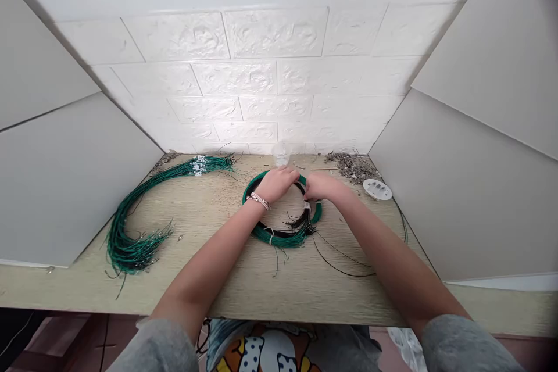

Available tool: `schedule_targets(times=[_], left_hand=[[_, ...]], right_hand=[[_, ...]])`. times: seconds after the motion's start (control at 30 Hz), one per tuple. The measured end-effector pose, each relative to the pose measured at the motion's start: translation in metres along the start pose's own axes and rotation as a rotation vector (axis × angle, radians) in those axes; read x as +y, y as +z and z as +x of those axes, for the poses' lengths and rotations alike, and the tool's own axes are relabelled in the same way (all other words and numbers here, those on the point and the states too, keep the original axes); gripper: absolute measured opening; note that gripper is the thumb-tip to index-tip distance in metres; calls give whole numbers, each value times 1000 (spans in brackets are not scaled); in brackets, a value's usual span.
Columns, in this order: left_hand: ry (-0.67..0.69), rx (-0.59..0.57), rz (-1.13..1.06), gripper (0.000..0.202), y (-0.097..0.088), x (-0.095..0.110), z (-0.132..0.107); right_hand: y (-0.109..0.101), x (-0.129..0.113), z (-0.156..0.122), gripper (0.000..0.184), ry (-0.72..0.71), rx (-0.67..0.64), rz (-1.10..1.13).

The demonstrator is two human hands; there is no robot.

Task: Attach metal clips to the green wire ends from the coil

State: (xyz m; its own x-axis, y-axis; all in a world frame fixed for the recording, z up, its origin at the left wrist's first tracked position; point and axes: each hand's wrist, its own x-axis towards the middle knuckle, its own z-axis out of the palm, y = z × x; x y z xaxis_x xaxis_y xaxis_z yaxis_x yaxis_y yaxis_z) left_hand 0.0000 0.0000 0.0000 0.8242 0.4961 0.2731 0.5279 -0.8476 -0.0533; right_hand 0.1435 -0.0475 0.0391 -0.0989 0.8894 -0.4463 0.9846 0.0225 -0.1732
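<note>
A coil of green wires [281,240] lies on the wooden table, with a bundle of black wires [300,221] looped inside it. My left hand [281,182] reaches over the coil's far side, its fingers together and bent down onto the wires; the fingertips are partly hidden. Beside it, my right hand [321,187] is closed at the coil's far right, thumb and fingers pinched on the black wires just above a white tag [307,206]. A light tie [270,238] wraps the green wires on the near side. Loose wire ends stick out at the coil's lower right.
A long green wire bundle [126,215] with white labels [199,165] curves along the left. Behind the hands stands a clear plastic cup [281,153]. Grey debris [355,167], a thin stick [324,169] and a white oval object [377,189] lie at back right. Panels enclose both sides.
</note>
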Motion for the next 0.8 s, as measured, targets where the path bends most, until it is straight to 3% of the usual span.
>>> schedule_targets(times=[0.17,0.33,0.43,0.5,0.57,0.7,0.8], left_hand=[[-259,202,-120,15,2,-2,1],[-588,515,-735,7,-2,-9,9],[-668,624,-1041,6,-1,-10,11],[-672,565,-1081,15,2,-8,11],[-610,428,-1031,20,5,-3,10],[-317,153,-816,25,8,12,6],[-153,-29,-600,30,6,22,3]], right_hand=[[1,1,-1,15,-36,-44,14],[2,2,0,14,-42,-52,36],[-1,1,-3,14,-35,-68,47],[-5,2,-6,15,-26,-68,60],[-10,5,-9,17,4,-30,76],[-15,14,-7,22,102,77,60],[-11,18,-3,23,147,46,50]])
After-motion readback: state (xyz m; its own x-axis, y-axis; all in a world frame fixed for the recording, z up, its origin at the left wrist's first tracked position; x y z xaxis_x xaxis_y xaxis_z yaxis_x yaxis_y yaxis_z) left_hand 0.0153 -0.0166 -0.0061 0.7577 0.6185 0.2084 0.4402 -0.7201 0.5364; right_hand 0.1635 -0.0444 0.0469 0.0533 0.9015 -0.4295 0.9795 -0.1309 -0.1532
